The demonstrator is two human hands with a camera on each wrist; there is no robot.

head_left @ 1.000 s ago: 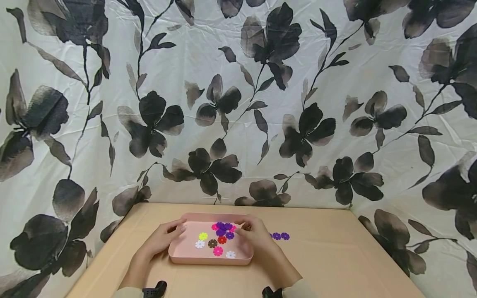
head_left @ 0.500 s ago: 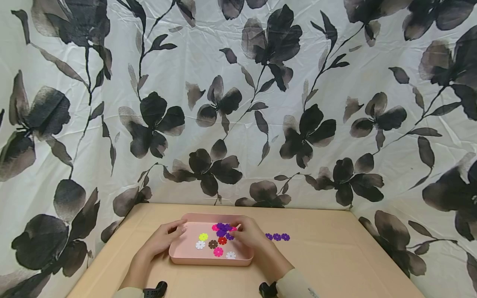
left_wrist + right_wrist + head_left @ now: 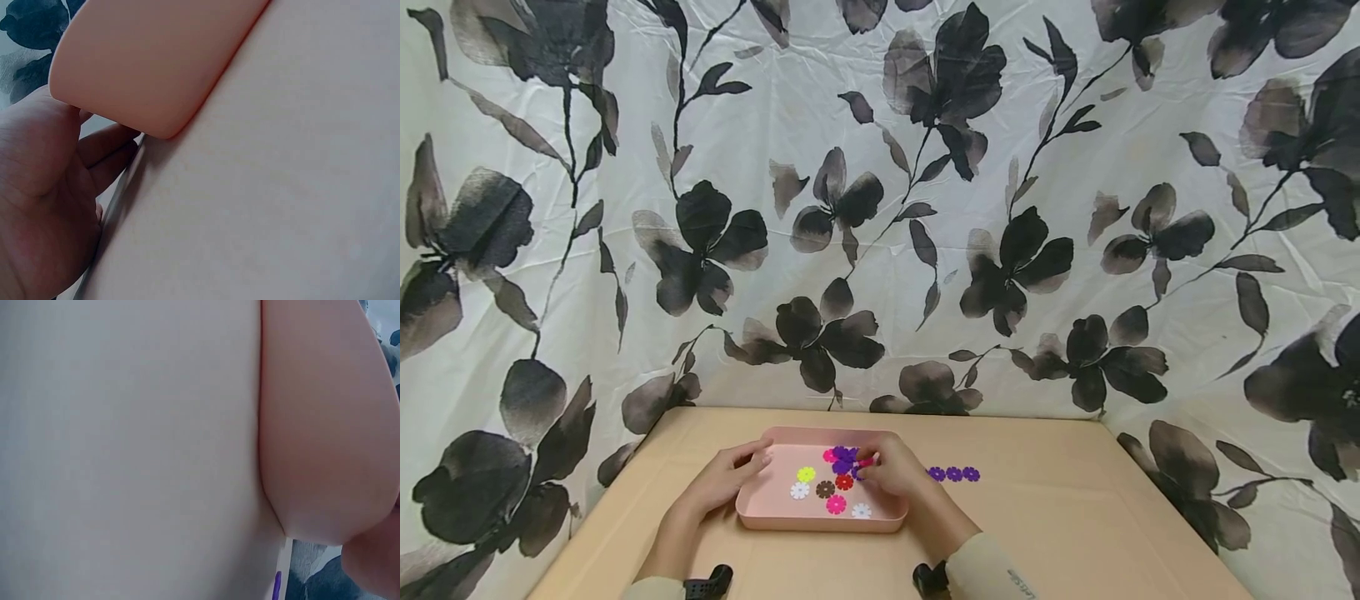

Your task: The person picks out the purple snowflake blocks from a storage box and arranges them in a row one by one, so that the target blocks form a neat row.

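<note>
Pink tray (image 3: 752, 510): smooth moulded plastic, shallow, rounded corners, sits on the matte tan table (image 3: 1075, 517). My left hand (image 3: 722, 481) grips its left rim, fingers curled over the edge near the far corner; the left wrist view shows the glossy tray wall (image 3: 150, 62) rounded against my palm (image 3: 37, 187).

My right hand (image 3: 895, 475) is inside the tray at its right side, fingertips pinching in the cluster of purple flower discs (image 3: 844, 457) at the far edge; which disc I hold I cannot tell.

Loose in the tray: flat, scallop-edged discs, one each yellow (image 3: 806, 474), brown (image 3: 825, 489), red (image 3: 844, 482), magenta (image 3: 836, 503), two white (image 3: 800, 491).

Three purple discs (image 3: 954, 474) lie in a row on the table just right of the tray. Backdrop: creased white cloth with black flower print (image 3: 1000, 267).
</note>
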